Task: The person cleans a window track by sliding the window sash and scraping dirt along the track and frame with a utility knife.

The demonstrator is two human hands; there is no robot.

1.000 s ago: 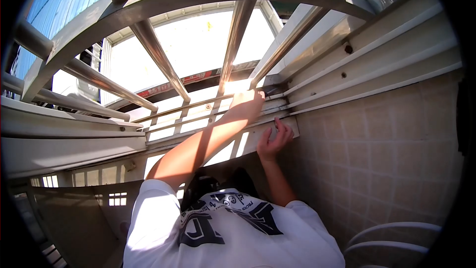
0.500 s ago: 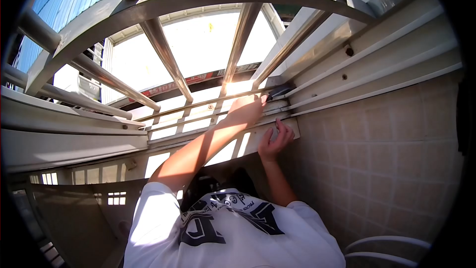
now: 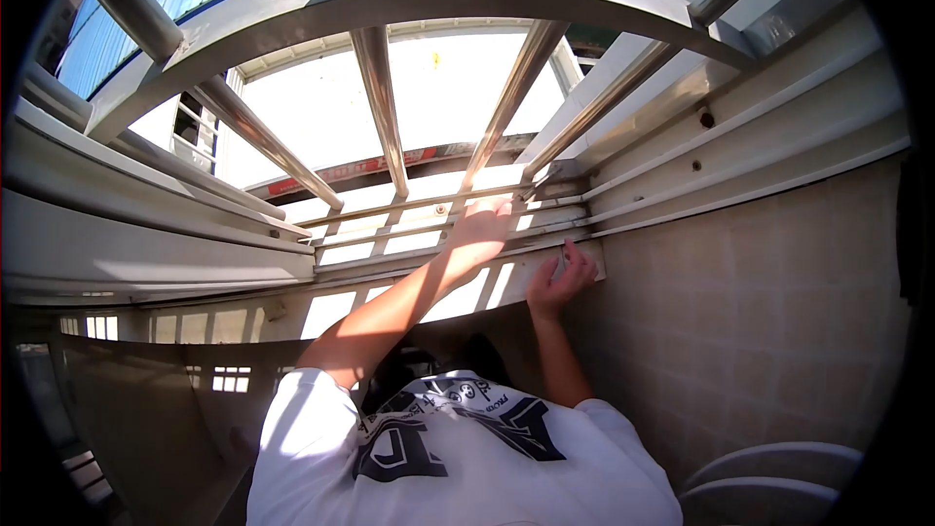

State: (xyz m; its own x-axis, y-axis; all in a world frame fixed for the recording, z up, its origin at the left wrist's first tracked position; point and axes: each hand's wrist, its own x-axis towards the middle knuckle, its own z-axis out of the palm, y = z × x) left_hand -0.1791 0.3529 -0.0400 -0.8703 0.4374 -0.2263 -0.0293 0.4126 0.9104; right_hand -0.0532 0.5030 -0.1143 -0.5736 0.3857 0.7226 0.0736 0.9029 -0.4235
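My left hand reaches over the window track, its fingers closed at the track's right end. A small, thin, dark piece shows just past the fingertips; its kind is not clear. Beyond it, a dark grey patch lies in the corner beside the side frame. To the right and nearer to me, my right hand is raised above the end of the sill. Its fingers are loosely curled and apart, with nothing seen between them.
Metal bars and a curved crossbar stand outside the window. A ridged side frame with bolts runs along the right, above a tiled wall. At the lower right are curved white rims. A sliding sash fills the left.
The view has shifted, so the window and bars appear farther right. My left hand has drawn back slightly from the corner, and the dark shape there shows less. My right hand keeps its pose.
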